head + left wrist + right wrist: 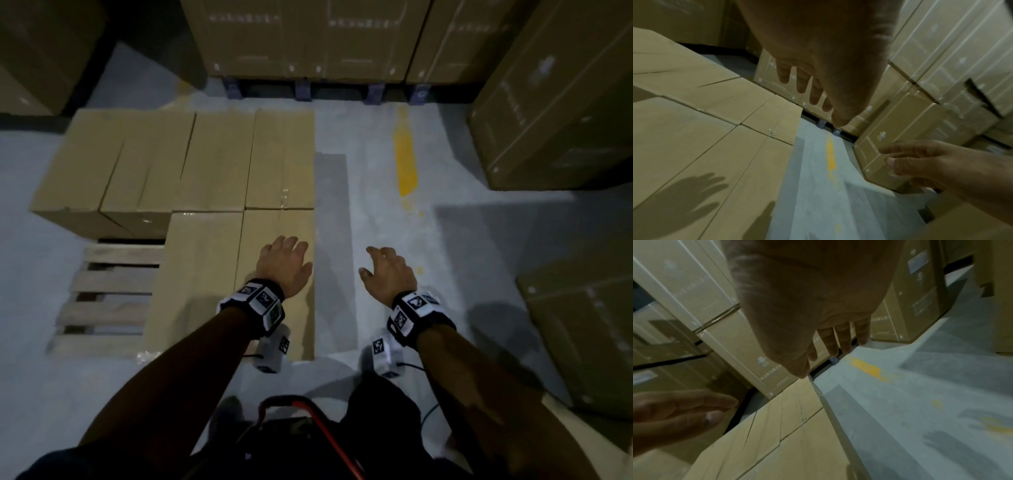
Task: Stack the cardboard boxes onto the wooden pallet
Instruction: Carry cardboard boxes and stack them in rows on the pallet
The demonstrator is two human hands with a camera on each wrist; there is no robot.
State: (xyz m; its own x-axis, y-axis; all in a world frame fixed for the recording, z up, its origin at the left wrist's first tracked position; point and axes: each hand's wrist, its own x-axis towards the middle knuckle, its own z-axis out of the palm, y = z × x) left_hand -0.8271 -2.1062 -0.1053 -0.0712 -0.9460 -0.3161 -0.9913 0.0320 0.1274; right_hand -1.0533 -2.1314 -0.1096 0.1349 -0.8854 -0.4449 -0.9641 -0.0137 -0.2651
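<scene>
Several plain cardboard boxes (212, 161) lie side by side on a wooden pallet (109, 294), whose bare slats show at the near left. The nearest right box (277, 233) reaches the pallet's right edge. My left hand (284, 265) hovers above that box with fingers spread and holds nothing; its shadow falls on the box top (684, 191). My right hand (387, 270) hangs over the grey floor to the right of the boxes, fingers loose and empty. The same box tops appear in the right wrist view (789, 426).
Tall stacks of printed cartons (308, 37) on blue pallets stand at the back. More cartons (555, 102) rise at the right and another (582, 335) at the near right. A yellow line (406, 161) marks the floor. A red-framed cart handle (308, 418) sits near my legs.
</scene>
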